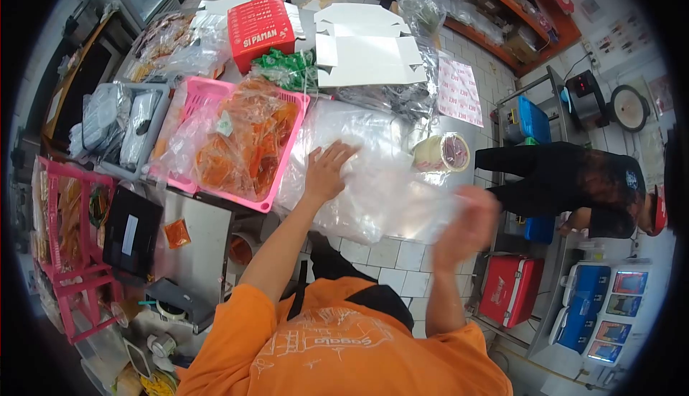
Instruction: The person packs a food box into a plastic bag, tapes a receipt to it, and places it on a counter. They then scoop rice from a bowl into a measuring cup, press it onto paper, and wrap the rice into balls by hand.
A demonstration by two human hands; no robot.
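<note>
Clear plastic bags (pixel 337 206) lie in a loose pile on the metal table. My left hand (pixel 329 170) rests on them with its fingers spread. To the right, my right hand (pixel 470 225) is smeared by motion near the table's front edge, beside a blurred stretch of plastic, and its fingers cannot be made out. Rolls of tape (pixel 441 153) stand behind the right part of the plastic. Left of my left hand is a pink basket (pixel 270 196) holding orange-coloured packets (pixel 240 148) in clear wrapping.
A white unfolded box (pixel 369 51) and a red box (pixel 260 31) lie at the back. A grey bin (pixel 108 162) with plastic containers stands at the left. Another person (pixel 603 184) is at the right, near a red cooler (pixel 509 290).
</note>
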